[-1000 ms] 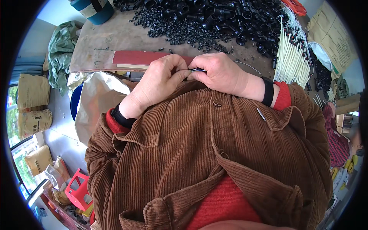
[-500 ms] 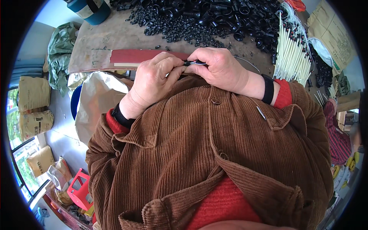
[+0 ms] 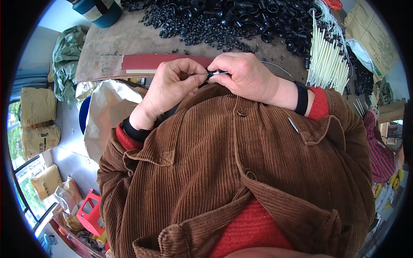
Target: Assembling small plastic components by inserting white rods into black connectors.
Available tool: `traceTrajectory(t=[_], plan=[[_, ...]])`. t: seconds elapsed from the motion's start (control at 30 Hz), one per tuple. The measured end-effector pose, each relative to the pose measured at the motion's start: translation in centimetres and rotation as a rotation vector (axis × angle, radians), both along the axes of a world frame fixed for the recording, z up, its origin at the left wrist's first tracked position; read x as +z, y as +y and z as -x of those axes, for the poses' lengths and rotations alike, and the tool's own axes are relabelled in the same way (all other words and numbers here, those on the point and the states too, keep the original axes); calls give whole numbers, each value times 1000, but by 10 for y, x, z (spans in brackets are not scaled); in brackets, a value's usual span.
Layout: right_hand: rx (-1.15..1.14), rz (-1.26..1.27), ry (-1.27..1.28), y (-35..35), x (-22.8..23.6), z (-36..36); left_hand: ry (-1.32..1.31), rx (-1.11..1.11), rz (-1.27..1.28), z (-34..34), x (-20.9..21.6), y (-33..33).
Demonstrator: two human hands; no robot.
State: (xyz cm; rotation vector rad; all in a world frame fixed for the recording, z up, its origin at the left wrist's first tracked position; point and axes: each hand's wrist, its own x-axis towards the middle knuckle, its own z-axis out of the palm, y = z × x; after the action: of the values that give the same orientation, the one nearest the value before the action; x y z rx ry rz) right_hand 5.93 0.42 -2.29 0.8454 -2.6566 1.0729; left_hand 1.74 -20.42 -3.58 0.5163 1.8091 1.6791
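Observation:
In front of my chest, both hands meet at the table's near edge over a small black plastic part (image 3: 210, 74). My right hand (image 3: 249, 77) pinches this part, together with a thin white wire (image 3: 221, 72) lying along it. My left hand (image 3: 174, 84) has thumb and forefinger pinched at the part's left end. Its fingertips cover that end, so the exact contact is hidden. A pale thin wire (image 3: 278, 67) comes out behind my right hand and curves over the table.
Small black pieces (image 3: 193, 32) lie heaped on the table (image 3: 103, 47), with larger black tubular fittings (image 3: 241, 17) behind. A red strip (image 3: 146, 61) lies along the near edge. At right is a bundle of cream-coloured rods (image 3: 329, 64). A blue-green container (image 3: 100, 13) stands at the far left.
My left hand has turned a little, and its fingers have opened out from a tighter curl, thumb and forefinger still at the black part. My right hand has barely moved.

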Motion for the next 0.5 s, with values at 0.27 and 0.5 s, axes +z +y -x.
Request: traceTrajectory(t=[0.27, 0.5], plan=[[13, 20, 52, 2, -1, 0, 107, 58, -131, 0, -9, 7], [-20, 75, 4, 5, -2, -4, -177, 123, -178, -1, -2, 11]])
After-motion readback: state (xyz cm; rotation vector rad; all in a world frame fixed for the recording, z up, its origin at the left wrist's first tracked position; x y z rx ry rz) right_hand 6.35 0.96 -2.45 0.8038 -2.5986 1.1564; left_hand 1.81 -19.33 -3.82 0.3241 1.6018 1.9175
